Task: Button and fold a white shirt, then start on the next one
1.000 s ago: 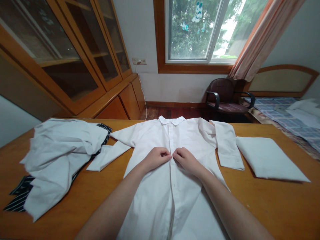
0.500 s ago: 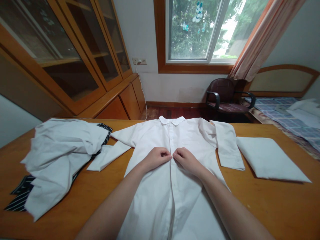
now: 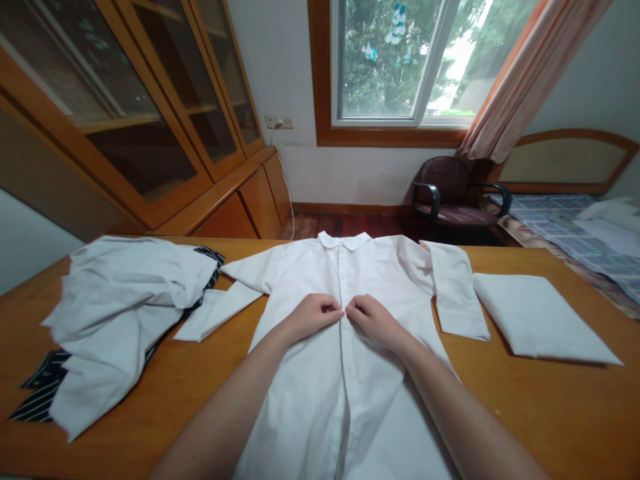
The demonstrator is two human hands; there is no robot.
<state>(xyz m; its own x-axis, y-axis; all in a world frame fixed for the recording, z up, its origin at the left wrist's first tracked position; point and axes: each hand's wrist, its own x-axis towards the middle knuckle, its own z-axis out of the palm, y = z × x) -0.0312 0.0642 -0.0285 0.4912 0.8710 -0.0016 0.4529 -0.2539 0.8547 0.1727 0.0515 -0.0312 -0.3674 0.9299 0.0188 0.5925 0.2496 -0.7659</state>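
Observation:
A white long-sleeved shirt (image 3: 305, 400) lies front up on the wooden table (image 3: 540, 400), collar at the far side, sleeves spread to both sides. My left hand (image 3: 313, 315) and my right hand (image 3: 373, 319) rest side by side at the shirt's chest. Both hands are closed, their fingertips pinching the two edges of the button placket where they meet. What sits between the fingertips is too small to see.
A heap of white garments over a dark striped cloth (image 3: 115, 307) lies at the table's left. A folded white garment (image 3: 540, 320) lies at the right. Beyond the table are a dark armchair (image 3: 450, 193), a bed (image 3: 575, 220) and wooden cabinets (image 3: 150, 120).

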